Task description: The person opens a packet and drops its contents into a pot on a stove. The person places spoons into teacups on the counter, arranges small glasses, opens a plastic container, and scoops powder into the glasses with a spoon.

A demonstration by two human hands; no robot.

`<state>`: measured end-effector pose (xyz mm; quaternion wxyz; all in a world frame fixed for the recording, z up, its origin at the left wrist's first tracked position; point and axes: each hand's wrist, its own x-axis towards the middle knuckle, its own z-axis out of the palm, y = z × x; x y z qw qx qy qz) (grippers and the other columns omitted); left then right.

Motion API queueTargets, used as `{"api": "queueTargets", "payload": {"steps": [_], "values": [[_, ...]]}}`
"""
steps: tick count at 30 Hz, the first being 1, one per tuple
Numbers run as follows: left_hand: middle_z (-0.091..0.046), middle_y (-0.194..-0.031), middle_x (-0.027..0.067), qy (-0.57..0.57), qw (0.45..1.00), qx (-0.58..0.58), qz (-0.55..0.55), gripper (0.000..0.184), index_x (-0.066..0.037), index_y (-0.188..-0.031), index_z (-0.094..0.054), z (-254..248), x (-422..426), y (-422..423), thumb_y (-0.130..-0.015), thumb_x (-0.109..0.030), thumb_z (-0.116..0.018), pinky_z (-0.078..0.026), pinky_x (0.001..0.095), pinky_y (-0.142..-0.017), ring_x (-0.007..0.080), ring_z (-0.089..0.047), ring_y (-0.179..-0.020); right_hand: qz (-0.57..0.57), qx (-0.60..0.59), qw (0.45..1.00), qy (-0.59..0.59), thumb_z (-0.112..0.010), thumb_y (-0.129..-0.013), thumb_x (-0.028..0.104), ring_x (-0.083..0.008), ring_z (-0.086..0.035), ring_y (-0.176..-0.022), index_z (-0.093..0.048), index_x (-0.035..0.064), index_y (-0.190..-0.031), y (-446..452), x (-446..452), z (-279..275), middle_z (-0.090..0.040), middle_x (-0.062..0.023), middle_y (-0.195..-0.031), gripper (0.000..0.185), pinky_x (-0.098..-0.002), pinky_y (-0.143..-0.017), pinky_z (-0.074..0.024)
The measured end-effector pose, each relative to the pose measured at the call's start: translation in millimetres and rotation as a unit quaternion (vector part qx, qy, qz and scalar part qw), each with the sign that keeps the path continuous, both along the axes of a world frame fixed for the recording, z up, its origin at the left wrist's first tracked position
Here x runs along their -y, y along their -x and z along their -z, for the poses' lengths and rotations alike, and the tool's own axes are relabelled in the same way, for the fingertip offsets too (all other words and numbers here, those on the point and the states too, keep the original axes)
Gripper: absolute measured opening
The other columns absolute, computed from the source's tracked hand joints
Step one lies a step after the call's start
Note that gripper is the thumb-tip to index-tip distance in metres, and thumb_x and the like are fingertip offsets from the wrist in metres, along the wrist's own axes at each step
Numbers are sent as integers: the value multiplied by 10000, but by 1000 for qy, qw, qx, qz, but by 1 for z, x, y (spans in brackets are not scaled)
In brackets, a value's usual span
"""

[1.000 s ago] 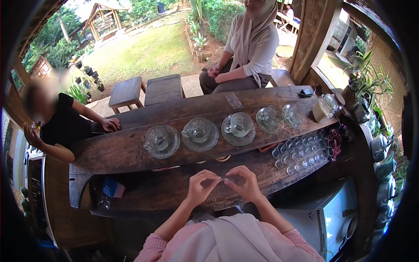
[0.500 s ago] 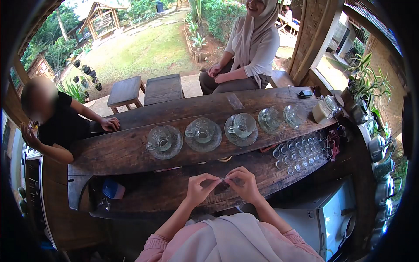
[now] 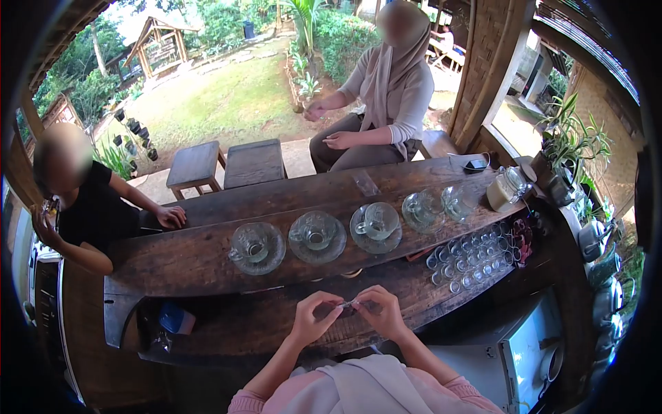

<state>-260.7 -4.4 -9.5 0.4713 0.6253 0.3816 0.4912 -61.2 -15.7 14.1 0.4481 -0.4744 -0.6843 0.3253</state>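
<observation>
My left hand [image 3: 315,319] and my right hand [image 3: 380,314] meet over the lower wooden shelf, fingertips pinched together. Between them is a small, shiny bit, possibly clear plastic; its kind is too small to make out. Beyond my hands, several clear glass cups stand in a row on the upper counter [image 3: 172,255]. A glass cup [image 3: 317,230] rests on a patterned glass saucer [image 3: 336,250]; another cup [image 3: 381,219] sits tilted on its saucer to the right. Neither hand touches the cups.
Small drinking glasses [image 3: 476,259] stand grouped on the lower shelf at right. A lidded glass jar [image 3: 505,191] and a clear plastic wrapper [image 3: 365,183] are on the counter. One person [image 3: 376,90] sits across; another person [image 3: 96,207] leans at the left end.
My view has tilted up a little, so the counter sits lower in the picture. My fingers keep their pinch. The person across has raised one hand out to the side.
</observation>
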Motion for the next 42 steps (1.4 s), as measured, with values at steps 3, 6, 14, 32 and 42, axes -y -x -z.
{"api": "queueTargets", "payload": {"steps": [3,6,14,32,42], "values": [[-691,-906,104,-61,997,-42,-11,104,2,-891,-682,2,-1,0,-797,-14,-723,-518,286,-737,198,-672,-823,2,2,1000,4,-748,-766,-3,-240,-640,-852,-680,22,-868,0,0,-2,-671,-98,-883,125,-332,-753,-501],[-687,-895,108,-50,998,-37,-22,89,4,-887,-685,2,-1,-2,-802,-3,-712,-516,294,-728,217,-669,-814,0,-4,1000,8,-757,-760,17,-247,-643,-848,-688,25,-883,1,0,1,-668,-99,-890,141,-337,-747,-504],[-685,-882,92,-40,999,-7,-26,67,-6,-875,-693,6,0,-2,-810,7,-706,-510,277,-715,185,-663,-802,-26,-7,1000,11,-776,-743,43,-249,-631,-905,-690,42,-965,4,2,2,-673,-104,-931,238,-344,-808,-497],[-670,-852,98,-21,999,-14,-30,87,4,-844,-673,-1,9,-3,-763,27,-697,-502,290,-716,198,-649,-792,-1,-50,999,2,-706,-767,-48,-258,-636,-864,-632,4,-903,21,11,4,-651,-111,-905,163,-334,-771,-494],[-667,-840,87,-48,998,-19,-31,82,4,-832,-671,-4,11,-5,-767,16,-719,-494,280,-733,180,-648,-800,0,-62,998,13,-672,-830,-41,-193,-626,-877,-622,-10,-934,19,17,3,-632,-101,-937,120,-297,-775,-487]]}}
